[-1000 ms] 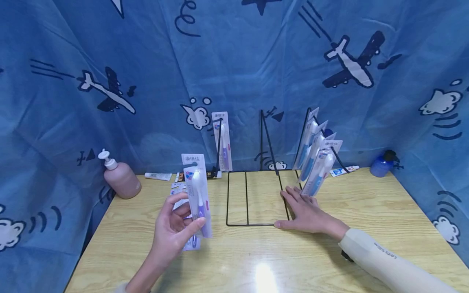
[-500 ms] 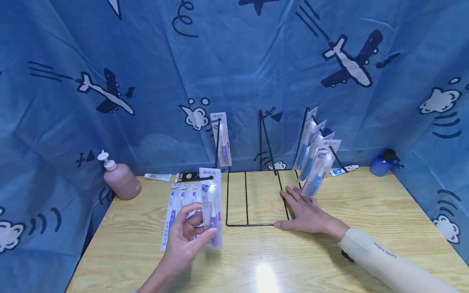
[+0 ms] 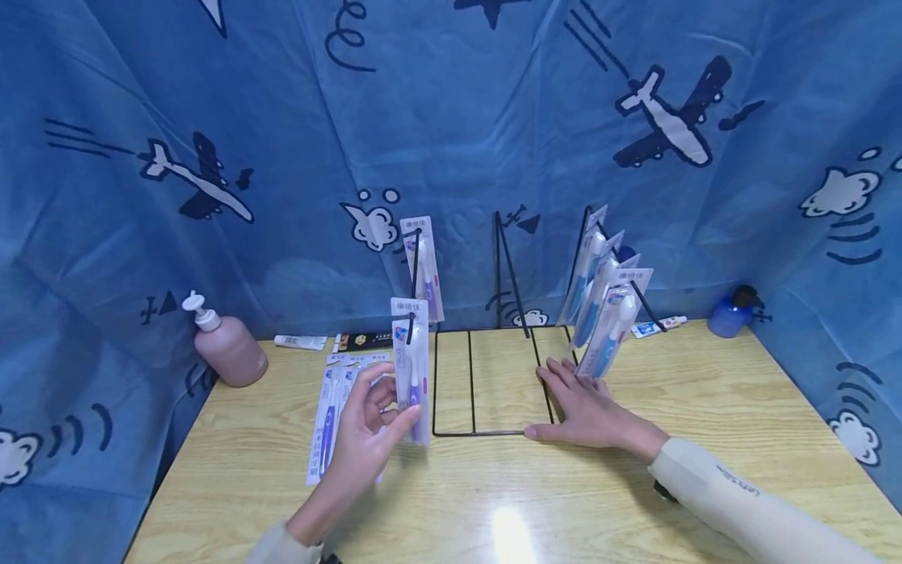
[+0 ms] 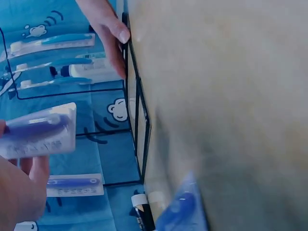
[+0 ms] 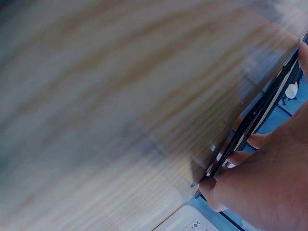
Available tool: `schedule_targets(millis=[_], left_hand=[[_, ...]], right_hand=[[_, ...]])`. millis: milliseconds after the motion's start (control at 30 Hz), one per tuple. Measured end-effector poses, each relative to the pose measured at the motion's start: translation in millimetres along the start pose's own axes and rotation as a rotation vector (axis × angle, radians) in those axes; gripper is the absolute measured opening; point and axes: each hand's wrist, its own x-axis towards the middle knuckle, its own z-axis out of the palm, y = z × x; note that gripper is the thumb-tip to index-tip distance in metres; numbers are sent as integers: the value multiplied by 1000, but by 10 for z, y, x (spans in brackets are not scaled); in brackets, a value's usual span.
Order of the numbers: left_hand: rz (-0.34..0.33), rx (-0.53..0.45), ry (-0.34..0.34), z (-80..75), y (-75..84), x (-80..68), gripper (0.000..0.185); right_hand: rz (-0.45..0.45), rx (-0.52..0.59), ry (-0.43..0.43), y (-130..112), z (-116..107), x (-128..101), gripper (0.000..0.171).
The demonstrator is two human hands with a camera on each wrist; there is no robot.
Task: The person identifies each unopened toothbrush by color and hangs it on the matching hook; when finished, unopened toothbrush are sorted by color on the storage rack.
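My left hand [image 3: 373,423] pinches a packaged toothbrush [image 3: 414,376] with a purple handle, upright, between thumb and fingers. The tip of the left prong of a black wire rack [image 3: 474,392] shows in front of its card, at the hole. Farther back on that prong hangs another purple toothbrush pack [image 3: 424,274]. In the left wrist view the held pack [image 4: 41,132] lies in the fingers. My right hand [image 3: 581,407] rests on the rack's base wires with fingers spread. Beside it, three blue toothbrush packs [image 3: 611,333] hang from the right prong.
More purple toothbrush packs [image 3: 327,415] lie on the table left of the rack. Behind them are a white tube [image 3: 300,342] and a black box [image 3: 362,341]. A pink pump bottle [image 3: 231,348] stands at left, a blue bottle [image 3: 730,315] at right, near another tube [image 3: 658,326].
My left hand has carried the toothbrush pack rightward, then up, to the left prong, whose tip now shows through its card. The right hand stays on the rack base.
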Motion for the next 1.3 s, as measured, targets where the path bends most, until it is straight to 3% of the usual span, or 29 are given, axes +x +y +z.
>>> schedule_targets(millis=[300, 567, 767, 1033, 1300], left_hand=[[-50, 36, 144, 94, -215, 486, 64], [-30, 89, 167, 25, -443, 892, 62], [-39, 125, 139, -38, -515, 1071, 59], [-158, 133, 151, -131, -589, 1088, 52], [-169, 158, 148, -292, -625, 903, 56]], right_hand=[[-2, -3, -5, 3, -6, 17, 112], [-12, 2, -7, -28, -10, 43, 111], [-6, 9, -14, -40, -15, 49, 112], [-9, -3, -13, -17, -14, 33, 111], [-2, 5, -10, -17, -13, 3, 111]])
